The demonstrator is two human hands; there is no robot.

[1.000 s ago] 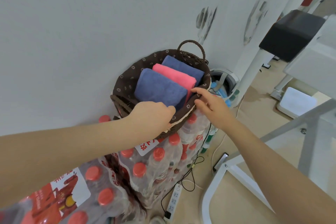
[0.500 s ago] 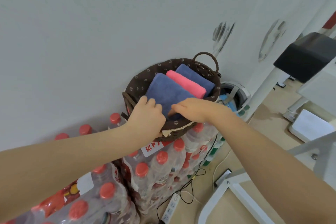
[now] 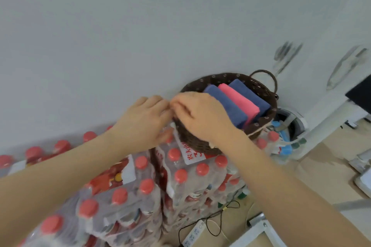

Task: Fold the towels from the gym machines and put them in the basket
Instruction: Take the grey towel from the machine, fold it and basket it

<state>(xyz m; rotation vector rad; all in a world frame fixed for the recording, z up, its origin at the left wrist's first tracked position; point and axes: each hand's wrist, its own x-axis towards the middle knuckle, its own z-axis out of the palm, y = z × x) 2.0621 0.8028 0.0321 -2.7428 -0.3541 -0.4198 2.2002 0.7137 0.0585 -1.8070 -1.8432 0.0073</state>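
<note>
Wicker basket (image 3: 200, 142) perched on shrink-wrapped bottle packs (image 3: 140, 190), hard against the wall (image 3: 140, 26). Three folded towels inside, side by side: blue (image 3: 224, 102), pink (image 3: 239, 100), blue (image 3: 251, 96). Left hand (image 3: 140, 124) and right hand (image 3: 202, 116) meeting at the near-left rim, fingers curled there; whether pinching the rim, the liner or nothing, cannot tell, with fingertips hidden and the frame blurred. Judged nearly done: towels stowed, only the basket being settled. Main risk: basket sliding or tipping off the slick rounded caps under a sideways tug, spilling the folds. Second risk: right wrist brushing the nearest blue towel and dragging its fold open. Edges: wall close behind the rim, so no room to push back; pack edge just under the basket's front, with a drop to floor and power strip (image 3: 193, 234) below. Open room only toward the body and to the right, short of the white frame (image 3: 261, 232).
</note>
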